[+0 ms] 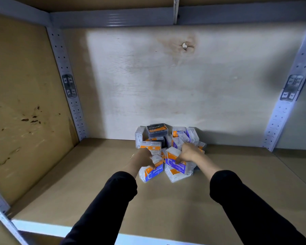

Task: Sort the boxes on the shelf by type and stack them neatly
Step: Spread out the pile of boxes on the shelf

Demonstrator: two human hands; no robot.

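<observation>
Evidently sorting has barely begun: clear plastic orange-labelled boxes (150, 145) and a black Charcoal box (156, 130) lie heaped against the shelf's (95, 184) pale back wall (148, 76), left hand (144, 156) fingers clasping a Round box (154, 171), right hand (189, 152) fingers a Smooth box (177, 166).

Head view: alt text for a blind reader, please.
The left hand grips a Round box and the right hand a Smooth box in a jumbled pile of small boxes on a shelf. A dark Charcoal box sits on top.
</observation>
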